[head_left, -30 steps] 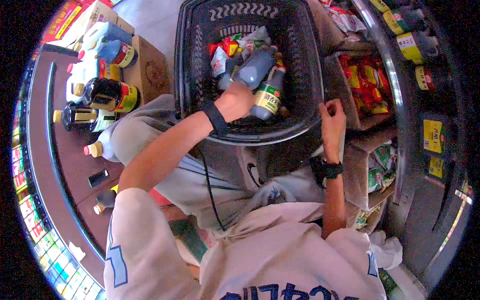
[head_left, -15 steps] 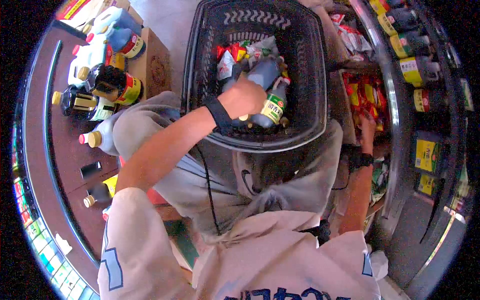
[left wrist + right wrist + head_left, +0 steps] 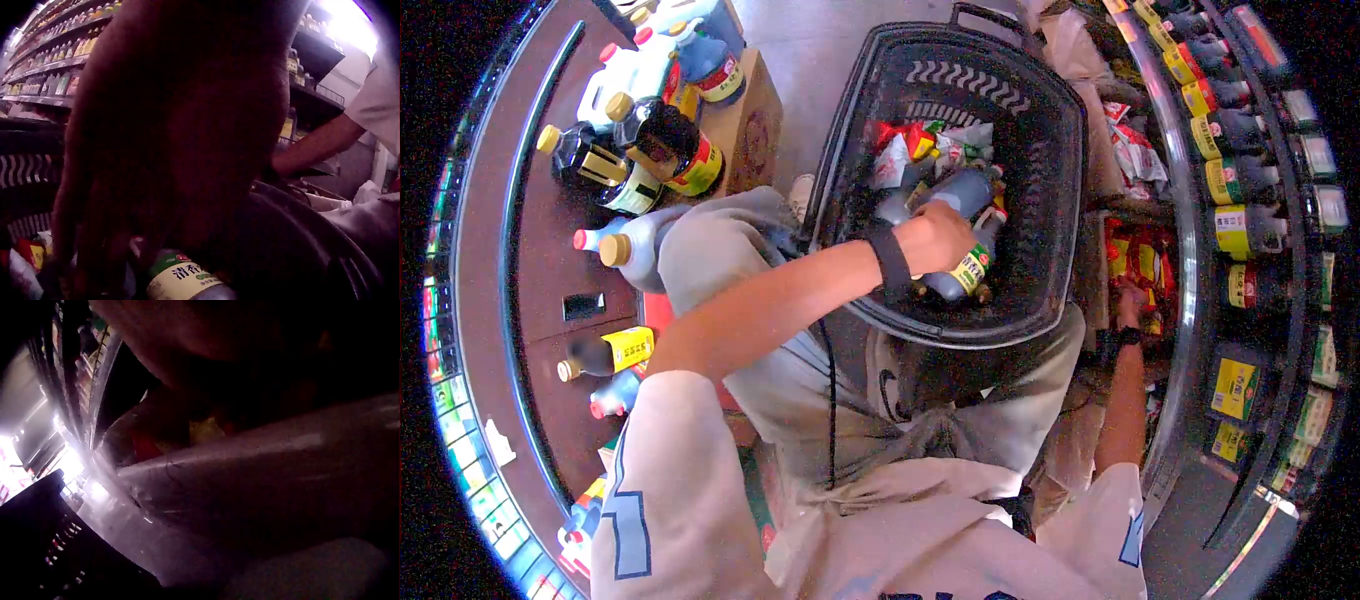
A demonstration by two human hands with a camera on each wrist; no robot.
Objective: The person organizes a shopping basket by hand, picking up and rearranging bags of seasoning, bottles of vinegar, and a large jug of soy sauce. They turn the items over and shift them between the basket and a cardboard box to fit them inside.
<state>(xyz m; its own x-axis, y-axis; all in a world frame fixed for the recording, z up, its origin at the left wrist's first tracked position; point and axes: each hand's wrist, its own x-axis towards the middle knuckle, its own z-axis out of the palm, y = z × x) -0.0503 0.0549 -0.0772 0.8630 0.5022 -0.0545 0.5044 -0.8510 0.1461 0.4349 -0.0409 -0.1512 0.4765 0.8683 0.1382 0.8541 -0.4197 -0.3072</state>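
Observation:
In the head view my left hand (image 3: 940, 238) is inside the black basket (image 3: 850, 290), against a dark bottle (image 3: 962, 190) and beside a bottle with a green and cream label (image 3: 971, 268). Its fingertips are hidden, so a grip cannot be made out. The left wrist view shows the back of this hand (image 3: 181, 125) dark above the labelled bottle (image 3: 181, 280). My right hand (image 3: 1131, 302) reaches into a carton of red and yellow packets (image 3: 1142, 255), its fingers hidden among them. The right wrist view shows that hand (image 3: 200, 337) dark over a carton edge.
Several large bottles (image 3: 670, 145) stand at the left beside a cardboard box (image 3: 750, 125). More bottles lie by my left knee (image 3: 710, 240). On the right, shelves hold rows of bottles (image 3: 1245, 230), behind a carton of white and red packets (image 3: 1138, 150).
My right hand has moved from the basket's right rim out to the carton of red packets. My left hand stays at the bottles. The head view has shifted, placing the basket lower and further right.

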